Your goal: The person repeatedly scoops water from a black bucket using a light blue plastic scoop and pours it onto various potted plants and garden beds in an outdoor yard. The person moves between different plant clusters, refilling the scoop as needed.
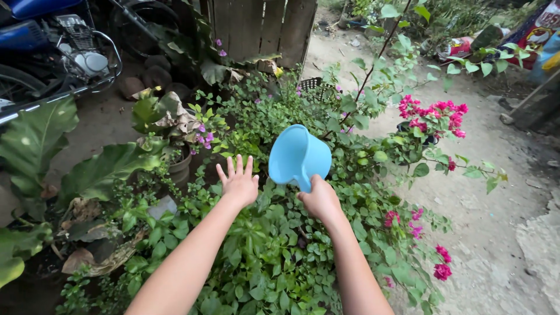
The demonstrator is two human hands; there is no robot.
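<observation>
From the head camera we look down over a bed of low green plants (262, 256) that fills the middle of the picture. Our right hand (319, 199) is closed around the handle of a light blue plastic water dipper (298, 156), fingers wrapped tight. The dipper is held above the greenery, tipped forward and away from us, so we see its rounded outer wall rather than its inside. We cannot tell whether any water is in it or leaving it.

Our left hand (238, 182) hangs just beside the dipper, to its left, not touching it. It holds nothing: the palm faces down and the fingers are spread apart and pointing away from us, over the leaves.

To the right of the dipper, a bougainvillea (434, 114) carries clusters of deep pink flowers on thin stems, with more blooms lower down near the bare dirt path (496, 233). To the left stand large broad leaves (99, 169) and a small pot (181, 166) with purple flowers beside it. A blue motorcycle (52, 41) is parked in the upper left corner, and a wooden fence (262, 26) rises behind the plants at the top.
</observation>
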